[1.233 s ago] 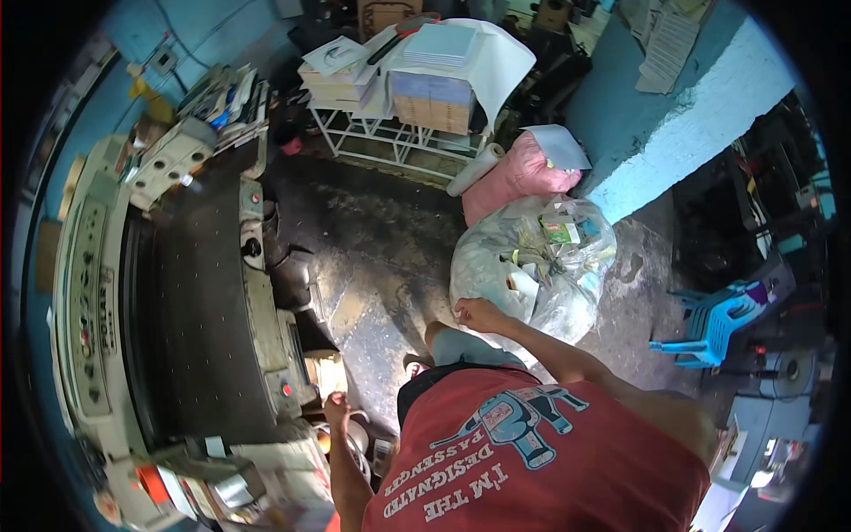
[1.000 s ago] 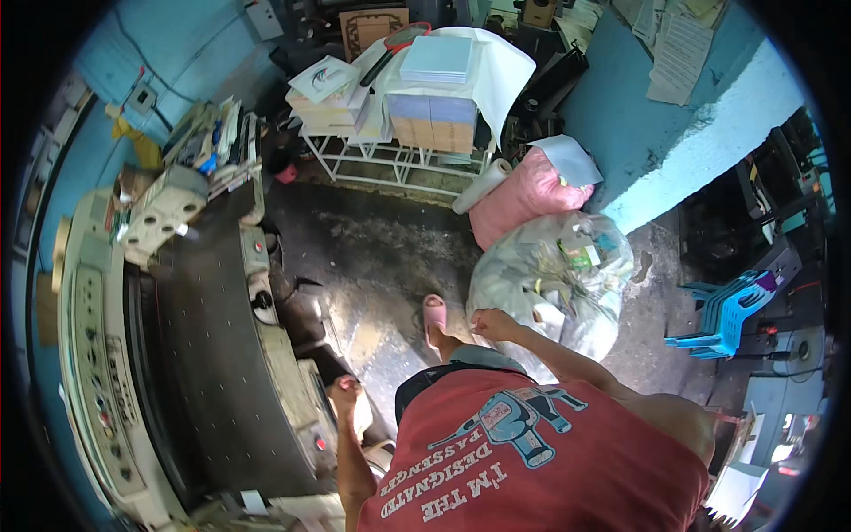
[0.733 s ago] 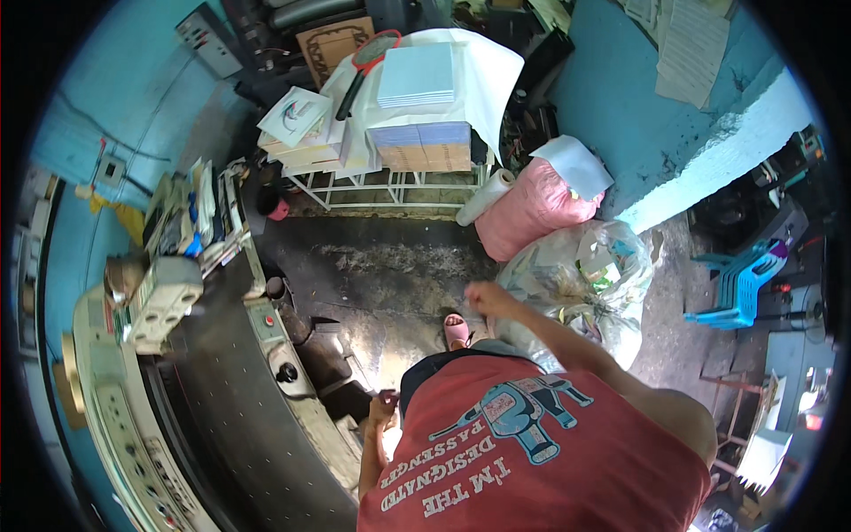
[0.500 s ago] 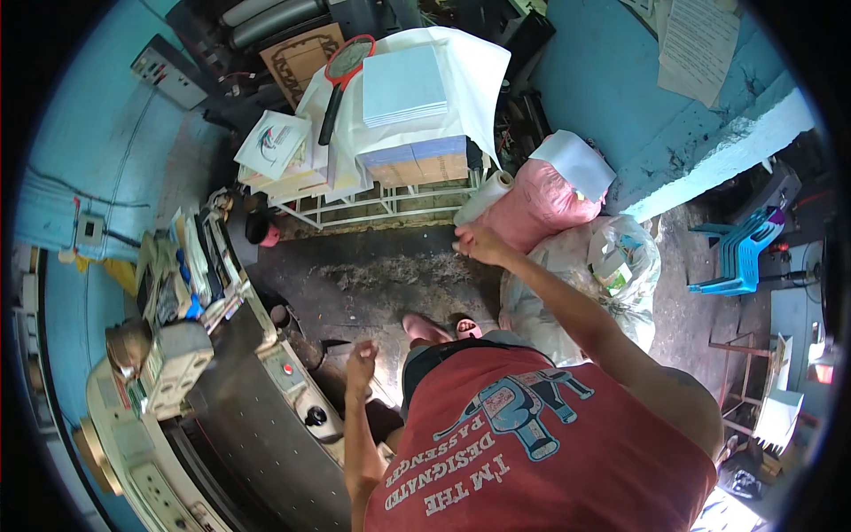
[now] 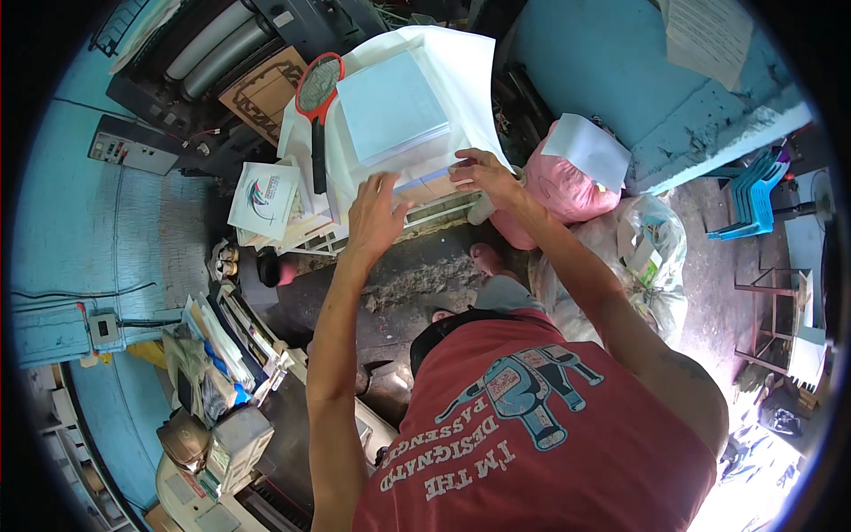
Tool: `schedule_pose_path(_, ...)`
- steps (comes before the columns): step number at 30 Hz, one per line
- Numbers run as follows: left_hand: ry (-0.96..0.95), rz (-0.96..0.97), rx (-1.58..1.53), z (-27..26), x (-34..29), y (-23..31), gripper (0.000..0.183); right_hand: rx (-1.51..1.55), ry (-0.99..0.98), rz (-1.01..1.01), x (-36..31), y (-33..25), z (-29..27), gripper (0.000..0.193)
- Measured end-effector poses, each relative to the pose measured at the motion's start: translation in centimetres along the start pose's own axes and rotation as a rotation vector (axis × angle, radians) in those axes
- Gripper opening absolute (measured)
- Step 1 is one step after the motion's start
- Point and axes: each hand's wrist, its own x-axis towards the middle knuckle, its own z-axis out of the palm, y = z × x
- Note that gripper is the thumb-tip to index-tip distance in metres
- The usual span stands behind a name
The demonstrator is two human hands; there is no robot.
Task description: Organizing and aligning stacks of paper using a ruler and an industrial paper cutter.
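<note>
A stack of pale blue paper (image 5: pixel 393 106) lies on a white sheet (image 5: pixel 465 66) draped over a low white metal rack. At the near edge of that stack, my left hand (image 5: pixel 378 211) is raised with its fingers apart, holding nothing. On the other side my right hand (image 5: pixel 483 174) is spread near the sheet's right corner, also with nothing in it. Both hands seem just short of the stack; whether a fingertip touches the sheet I cannot tell. An electric fly swatter (image 5: pixel 319 106) with a red frame and black handle lies left of the stack.
Left of the rack's middle sits a pile topped by a white printed sheet (image 5: pixel 264 202). Pink sack (image 5: pixel 567 182) and clear plastic bag (image 5: pixel 651 257) stand on the right. A beige machine (image 5: pixel 239 452) is at lower left. Blue stacked chairs (image 5: pixel 753 195) stand far right.
Both hands have moved forward to the paper stack, the left one rising from beside the machine. My body has stepped closer to the rack, and the view has turned.
</note>
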Motion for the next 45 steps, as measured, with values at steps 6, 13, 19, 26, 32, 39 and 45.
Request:
schedule_pose_path(6,0.008,-0.028,0.177,4.4,9.6,0.1,0.074,0.304,-0.090,0.126,5.6,2.9,-3.2,0.071)
schedule_pose_path(13,-0.050,-0.017,0.284,9.0,16.1,-1.3,0.087,0.267,-0.176,0.194,7.4,1.0,-4.1,0.070)
schedule_pose_path(19,-0.013,0.006,0.349,10.4,17.6,-1.6,0.079,0.364,-0.313,0.190,8.5,0.2,-5.4,0.069)
schedule_pose_path(26,-0.071,-0.005,0.304,9.6,18.5,-1.2,0.067,0.463,-0.371,0.095,9.2,1.0,-6.0,0.063)
schedule_pose_path(32,-0.017,0.053,0.119,8.4,19.3,-2.4,0.049,0.306,-0.328,0.030,10.3,-1.1,-4.5,0.062)
schedule_pose_path(39,0.074,-0.243,-0.312,7.9,17.9,-4.5,0.052,0.206,-0.185,0.105,15.2,-2.3,-4.2,0.061)
schedule_pose_path(45,0.017,-0.319,-0.231,7.5,18.4,-4.2,0.057,0.533,-0.339,0.212,20.1,-2.0,-4.1,0.046)
